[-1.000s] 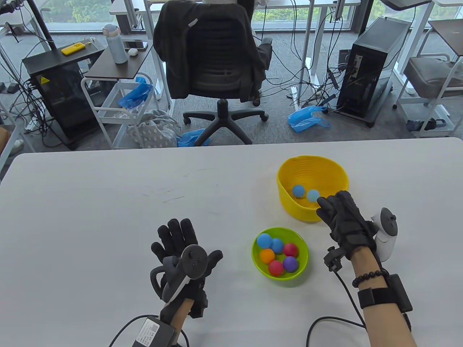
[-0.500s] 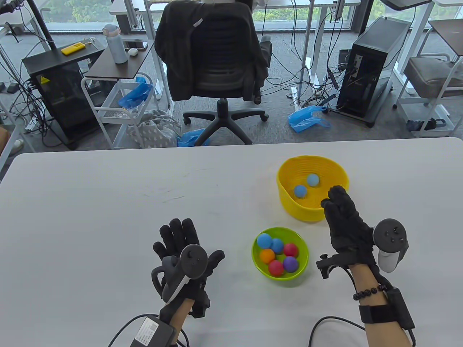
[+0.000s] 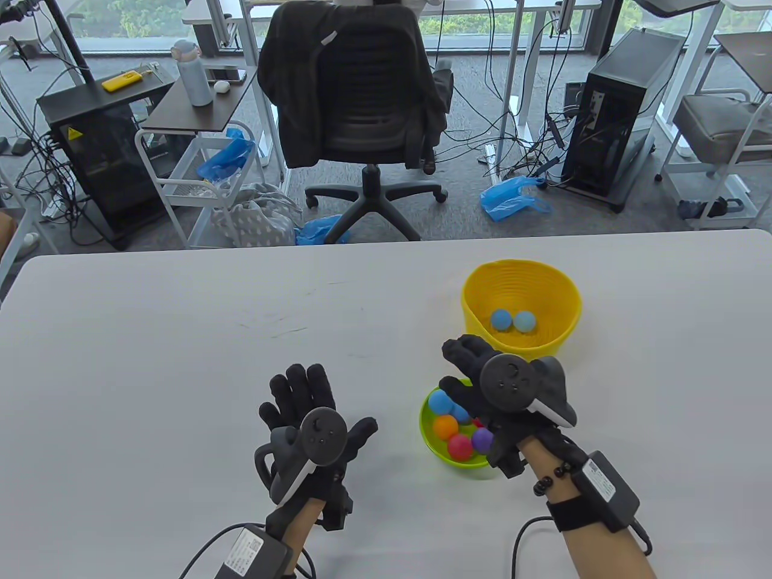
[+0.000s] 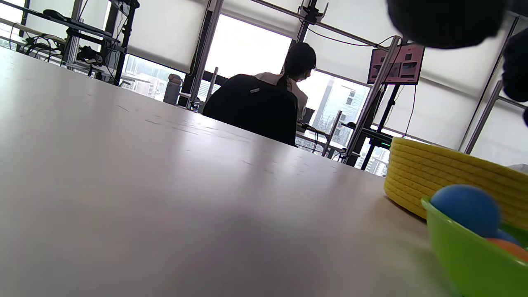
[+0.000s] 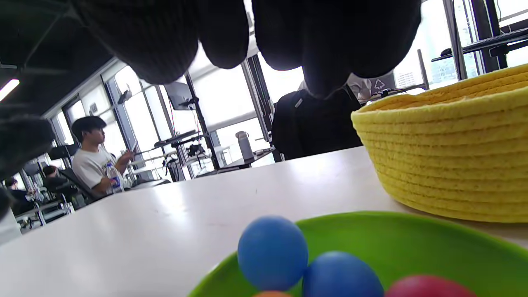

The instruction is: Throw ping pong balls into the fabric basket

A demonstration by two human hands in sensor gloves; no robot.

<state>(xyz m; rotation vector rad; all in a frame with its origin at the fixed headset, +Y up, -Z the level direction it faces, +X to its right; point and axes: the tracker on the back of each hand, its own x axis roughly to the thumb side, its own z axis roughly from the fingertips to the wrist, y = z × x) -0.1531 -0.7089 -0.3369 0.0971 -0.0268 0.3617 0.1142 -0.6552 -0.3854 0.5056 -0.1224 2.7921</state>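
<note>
Hovering right hand (image 3: 482, 386), seemingly empty, over green bowl (image 3: 435, 445)

Bright window backlight, blurred near fingers (image 5: 156, 37)

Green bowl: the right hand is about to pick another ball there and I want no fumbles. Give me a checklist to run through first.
1. Right hand above the green bowl: ok.
2. Right hand free of any ball: ok, the right wrist view shows nothing under the fingers.
3. Balls left in the bowl, such as the light blue ball: ok.
4. Yellow basket upright with an open mouth, two blue balls inside: ok.
5. Left hand away from the bowl, flat on the table: ok.
6. Which ball the fingers will reach first: cannot tell.
</note>
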